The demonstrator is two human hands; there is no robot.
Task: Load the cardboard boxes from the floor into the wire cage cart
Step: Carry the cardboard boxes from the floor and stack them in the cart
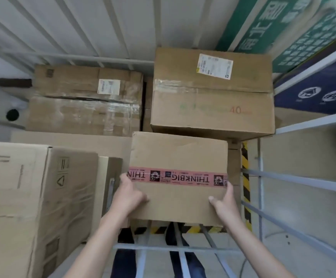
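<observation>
I hold a cardboard box (178,155) sealed with a pink "THINKBIG" tape band, inside the wire cage cart (295,179). My left hand (130,194) grips its left side with the thumb on top. My right hand (222,199) grips its right side the same way. The box is low in the cart's near right part, its underside hidden. Behind it stands a larger box (211,105) with a white label and a red "40". To the back left lies a taped box (85,101) with a white label.
A tall carton (33,207) fills the cart's left side, with a narrow box (111,177) beside it. Grey cage bars run along the near edge (175,248) and the right. Black-and-yellow tape (246,177) marks the floor. Green and blue cartons (303,47) lean at the top right.
</observation>
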